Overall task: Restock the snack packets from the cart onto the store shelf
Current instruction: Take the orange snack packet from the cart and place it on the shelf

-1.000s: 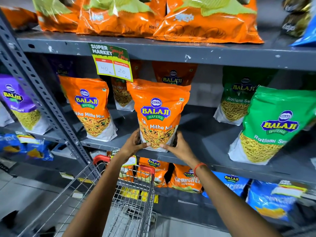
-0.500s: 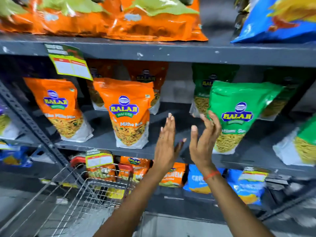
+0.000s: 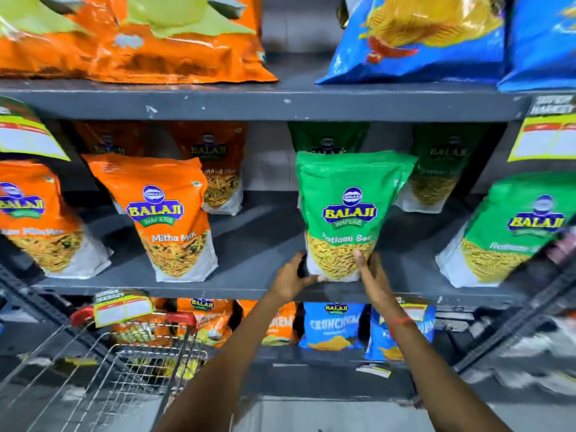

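A green Balaji Ratlami Sev packet [image 3: 346, 213] stands upright on the grey middle shelf [image 3: 249, 288]. My left hand [image 3: 291, 277] grips its lower left corner and my right hand [image 3: 371, 271] presses its lower right side. To the left stands an orange Mitha Mix packet [image 3: 168, 219], with another orange packet [image 3: 34, 222] at the far left. The wire cart [image 3: 124, 369] with red handle ends sits at the lower left, and what lies inside it is blurred.
More green packets [image 3: 511, 232] stand to the right and behind. Big orange [image 3: 131, 39] and blue [image 3: 420, 35] bags lie on the top shelf. Blue and orange Crunchem packets [image 3: 333, 325] fill the shelf below. Price tags [image 3: 548, 138] hang from shelf edges.
My hands let go of the orange Mitha Mix packet, swung right with open palms, and now hold the base of the green packet. The view has shifted right.
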Demonstrator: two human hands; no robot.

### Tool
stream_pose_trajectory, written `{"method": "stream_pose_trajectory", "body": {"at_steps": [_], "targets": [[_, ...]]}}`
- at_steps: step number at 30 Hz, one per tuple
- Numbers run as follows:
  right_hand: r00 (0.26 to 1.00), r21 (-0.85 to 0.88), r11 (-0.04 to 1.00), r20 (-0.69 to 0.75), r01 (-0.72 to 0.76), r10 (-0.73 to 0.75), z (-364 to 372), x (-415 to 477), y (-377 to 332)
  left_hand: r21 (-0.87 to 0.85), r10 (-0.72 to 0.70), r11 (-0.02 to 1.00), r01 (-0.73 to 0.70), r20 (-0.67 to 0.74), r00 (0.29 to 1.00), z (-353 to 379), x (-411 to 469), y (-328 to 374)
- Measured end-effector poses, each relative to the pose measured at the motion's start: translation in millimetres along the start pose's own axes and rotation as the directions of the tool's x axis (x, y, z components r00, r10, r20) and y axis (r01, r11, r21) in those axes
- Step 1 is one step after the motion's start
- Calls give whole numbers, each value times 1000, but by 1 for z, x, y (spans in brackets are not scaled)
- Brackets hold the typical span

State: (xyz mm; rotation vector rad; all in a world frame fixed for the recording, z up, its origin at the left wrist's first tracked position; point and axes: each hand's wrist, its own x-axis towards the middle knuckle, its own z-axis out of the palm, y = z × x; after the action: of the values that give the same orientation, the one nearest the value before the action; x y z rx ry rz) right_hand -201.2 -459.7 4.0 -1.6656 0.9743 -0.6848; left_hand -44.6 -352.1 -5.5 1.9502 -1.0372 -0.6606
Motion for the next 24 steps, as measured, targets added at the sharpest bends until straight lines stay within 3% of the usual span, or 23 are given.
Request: {"method": "stream_pose_trajectory", "body": {"at_steps": [15,24], "targets": [[987,39,998,155,-53,47,-3,-9,-8,-139,7,990,-10,-25,1000,-1,-9,-4],[976,-48,998,211,-47,56,-6,1,3,-177,-6,984,4,-10,1000,-2,-10,-3]]}}
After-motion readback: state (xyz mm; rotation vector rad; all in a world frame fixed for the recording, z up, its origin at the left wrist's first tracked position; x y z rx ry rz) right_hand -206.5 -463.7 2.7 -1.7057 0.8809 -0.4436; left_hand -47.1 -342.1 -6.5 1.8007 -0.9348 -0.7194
